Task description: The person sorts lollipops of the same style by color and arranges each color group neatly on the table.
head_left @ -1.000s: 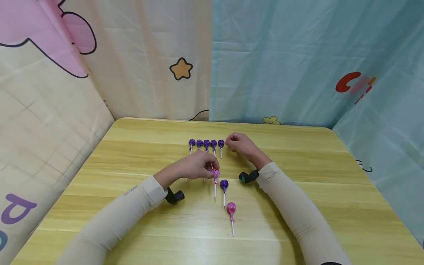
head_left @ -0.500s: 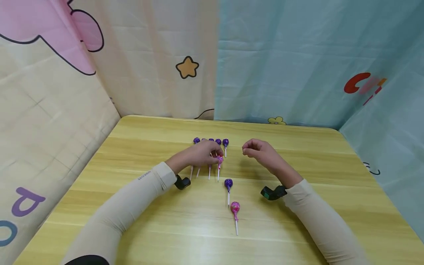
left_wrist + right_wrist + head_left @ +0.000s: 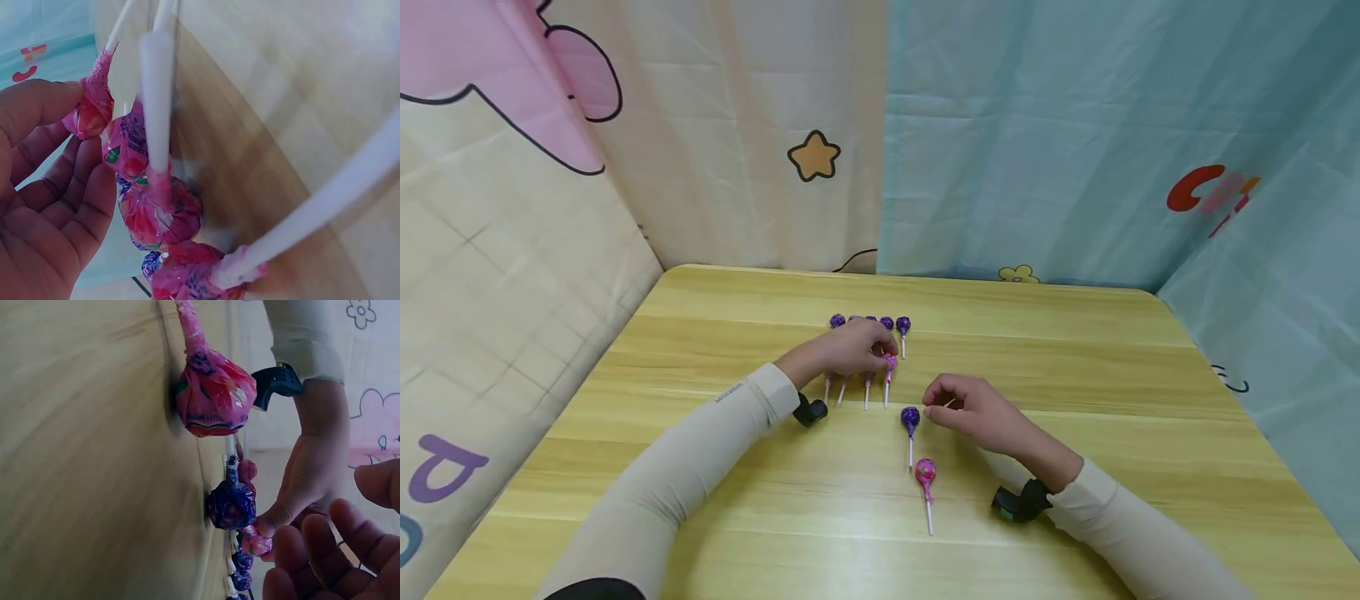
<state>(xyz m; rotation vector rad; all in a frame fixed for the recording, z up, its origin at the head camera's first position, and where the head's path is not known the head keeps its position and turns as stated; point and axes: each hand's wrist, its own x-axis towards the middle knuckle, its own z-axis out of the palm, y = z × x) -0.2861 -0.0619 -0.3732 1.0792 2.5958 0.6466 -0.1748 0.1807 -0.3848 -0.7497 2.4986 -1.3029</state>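
My left hand pinches the wrapped head of a pink lollipop between thumb and fingers, its white stick pointing toward me. That lollipop is at the right end of a row of pink lollipops, mostly hidden under the hand in the head view. Behind them runs a row of purple lollipops. My right hand holds nothing, its fingers loosely bent, just right of a single purple lollipop. Nearer to me lies another pink lollipop, large in the right wrist view.
All of this lies on a wood-grain table. Printed curtains enclose the table at the back and sides. A black wrist camera sits on the right wrist and another on the left.
My left hand has carried the pink lollipop away from me to the row's right end. My right hand has come back from the purple row, first rightward, then nearer the single purple lollipop.
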